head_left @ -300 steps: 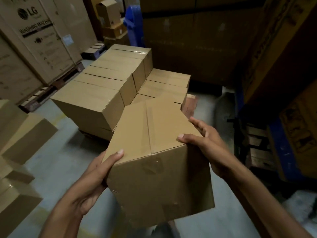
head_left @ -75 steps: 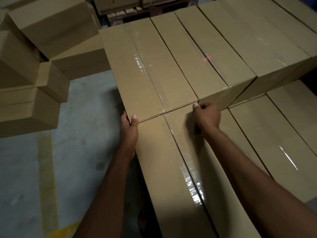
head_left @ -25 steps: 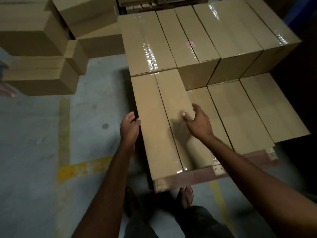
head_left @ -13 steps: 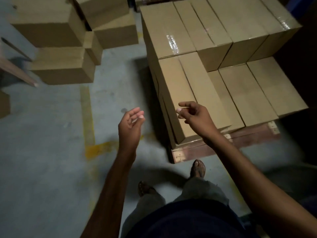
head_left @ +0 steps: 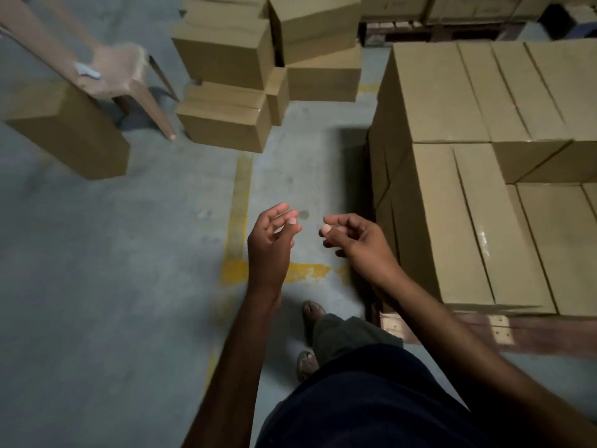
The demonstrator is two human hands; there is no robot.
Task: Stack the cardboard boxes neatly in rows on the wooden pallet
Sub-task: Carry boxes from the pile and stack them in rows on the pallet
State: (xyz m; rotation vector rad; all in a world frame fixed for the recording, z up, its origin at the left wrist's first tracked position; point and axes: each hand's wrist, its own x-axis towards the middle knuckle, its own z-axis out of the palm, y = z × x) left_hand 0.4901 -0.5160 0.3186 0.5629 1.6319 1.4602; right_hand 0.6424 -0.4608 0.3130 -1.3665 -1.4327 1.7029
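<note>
Both hands are held in the air above the concrete floor (head_left: 97,286), with nothing gripped: the left hand (head_left: 269,244) is seen with fingers loosely curled and empty, and the right hand (head_left: 361,245) is likewise relaxed. The stacked cardboard boxes (head_left: 452,205) are set in rows on the wooden pallet (head_left: 497,331), just right of the right hand. A loose pile of boxes (head_left: 226,121) is seen farther off on the floor, beside a plastic chair (head_left: 119,69)
</note>
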